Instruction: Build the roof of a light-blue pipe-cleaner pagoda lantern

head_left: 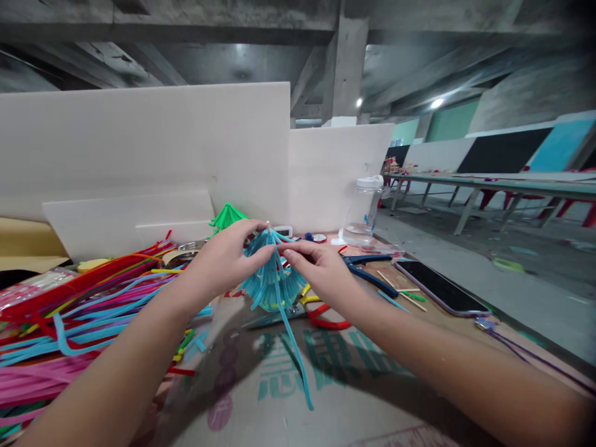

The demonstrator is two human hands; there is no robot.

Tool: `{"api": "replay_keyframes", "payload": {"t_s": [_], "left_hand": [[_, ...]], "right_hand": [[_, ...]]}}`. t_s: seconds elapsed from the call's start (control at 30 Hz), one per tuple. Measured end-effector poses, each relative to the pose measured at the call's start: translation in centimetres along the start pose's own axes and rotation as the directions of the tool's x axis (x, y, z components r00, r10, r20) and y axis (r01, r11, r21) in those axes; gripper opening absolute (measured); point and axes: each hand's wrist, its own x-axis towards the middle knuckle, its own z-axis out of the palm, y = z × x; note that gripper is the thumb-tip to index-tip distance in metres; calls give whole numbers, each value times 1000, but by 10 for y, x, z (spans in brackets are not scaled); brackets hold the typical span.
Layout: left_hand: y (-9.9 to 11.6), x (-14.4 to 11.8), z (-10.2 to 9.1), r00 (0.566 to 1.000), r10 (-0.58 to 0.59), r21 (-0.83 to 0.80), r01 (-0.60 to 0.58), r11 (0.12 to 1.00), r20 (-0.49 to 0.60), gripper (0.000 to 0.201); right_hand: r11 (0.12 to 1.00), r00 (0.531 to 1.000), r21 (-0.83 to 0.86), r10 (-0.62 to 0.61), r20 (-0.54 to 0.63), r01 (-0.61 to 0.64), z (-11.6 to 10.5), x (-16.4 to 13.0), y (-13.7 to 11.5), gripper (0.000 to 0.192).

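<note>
My left hand (230, 257) and my right hand (321, 270) meet over a light-blue cone-shaped piece made of pipe cleaners (272, 279), held up above a cardboard sheet (298, 397). Both hands pinch it near its top, where a thin stick end pokes out. One long blue pipe cleaner strand (298, 357) hangs loose from it down toward me. A similar green cone piece (226, 216) stands behind the left hand.
A heap of coloured pipe cleaners (69, 323) lies at the left. Blue-handled pliers (367, 273), a phone (440, 287), wooden sticks (400, 293) and a clear plastic jar (363, 208) sit to the right. White foam boards (153, 146) stand behind. Scissors (279, 316) lie under the blue piece.
</note>
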Motion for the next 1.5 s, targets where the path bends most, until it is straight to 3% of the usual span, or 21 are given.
{"api": "replay_keyframes", "payload": {"t_s": [0.63, 0.87, 1.07, 1.17, 1.3, 1.5], "left_hand": [[2, 1, 2, 1000, 20, 37, -20, 999, -15, 31], [-20, 5, 0, 995, 92, -113, -88, 990, 29, 45], [-31, 8, -6, 998, -35, -272, 47, 961, 51, 51], [-37, 11, -5, 995, -102, -387, 86, 918, -20, 43], [-43, 13, -8, 978, -160, -274, 118, 955, -135, 29], [-44, 11, -14, 968, -107, -153, 73, 986, -229, 25]], "right_hand": [[996, 999, -81, -19, 35, 22, 0, -1, 0, 21], [993, 999, -108, -38, 28, 40, -6, 5, 3, 23], [998, 995, -55, -22, -98, 16, -16, 13, 7, 27], [994, 988, -108, -18, -154, 1, -21, 17, 8, 28], [990, 992, -142, -25, -123, 8, -29, 21, 8, 27], [967, 997, -249, -71, -27, 62, -34, 24, 11, 35]]}}
